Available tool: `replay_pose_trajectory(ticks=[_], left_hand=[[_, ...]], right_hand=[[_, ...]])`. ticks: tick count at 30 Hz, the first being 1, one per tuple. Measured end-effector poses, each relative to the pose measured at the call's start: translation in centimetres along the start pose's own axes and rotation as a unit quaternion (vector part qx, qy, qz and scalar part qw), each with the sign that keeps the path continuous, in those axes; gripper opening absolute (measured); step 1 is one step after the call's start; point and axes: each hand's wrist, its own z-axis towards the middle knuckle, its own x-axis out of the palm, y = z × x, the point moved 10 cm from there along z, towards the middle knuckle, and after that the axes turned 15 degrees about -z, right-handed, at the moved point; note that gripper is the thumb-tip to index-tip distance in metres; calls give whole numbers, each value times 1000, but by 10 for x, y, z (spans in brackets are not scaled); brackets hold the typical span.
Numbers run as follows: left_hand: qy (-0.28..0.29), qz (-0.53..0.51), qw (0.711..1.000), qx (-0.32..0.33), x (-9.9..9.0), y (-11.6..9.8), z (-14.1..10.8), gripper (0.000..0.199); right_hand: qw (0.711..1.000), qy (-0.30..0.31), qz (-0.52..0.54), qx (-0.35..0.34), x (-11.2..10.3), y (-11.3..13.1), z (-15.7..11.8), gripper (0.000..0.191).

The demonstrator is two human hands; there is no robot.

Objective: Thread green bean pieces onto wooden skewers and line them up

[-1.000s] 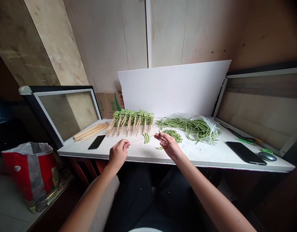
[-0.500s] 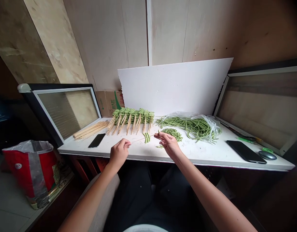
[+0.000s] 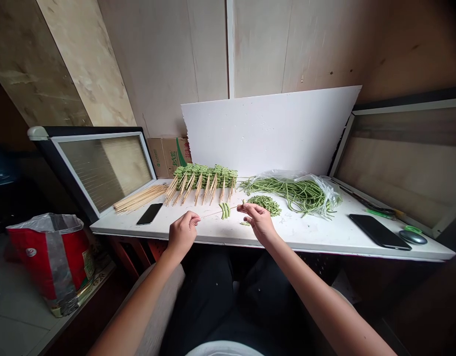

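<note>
My left hand [image 3: 183, 228] is closed around one end of a thin wooden skewer [image 3: 209, 213], which runs across to the right. About three cut green bean pieces [image 3: 225, 210] sit crosswise on it, side by side, between the hands. At the skewer's other end my right hand [image 3: 258, 217] pinches a short bean piece [image 3: 243, 201], partly hidden by the fingers. Just behind that hand lies a pile of cut bean pieces [image 3: 268, 204]. Another loose piece [image 3: 244, 223] is on the white table [image 3: 213, 234] below it.
Filled bean skewers [image 3: 205, 177] are stacked at the back, with bare skewers [image 3: 139, 199] to their left. Long beans [image 3: 298, 193] lie in a plastic bag. Phones [image 3: 149, 214] [image 3: 378, 232] and a mouse [image 3: 413, 237] rest on the table; a red bag [image 3: 33, 257] stands left.
The view has shifted slightly. Both hands stay in nearly the same place, with the skewer and bean pieces still between them.
</note>
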Motion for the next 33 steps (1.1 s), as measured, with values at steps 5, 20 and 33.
replay_pose_trajectory(ticks=[5,20,33], left_hand=[[22,-31,999,-4,8,-8,-2,20],[21,-16,997,79,13,-24,-7,22],[-1,-30,999,-40,1,27,-1,18]], right_hand=[[998,8,-42,-47,11,3,-4,27],[997,-7,-76,0,16,-16,-4,22],[931,-2,-348,-109,-60,15,38,22]])
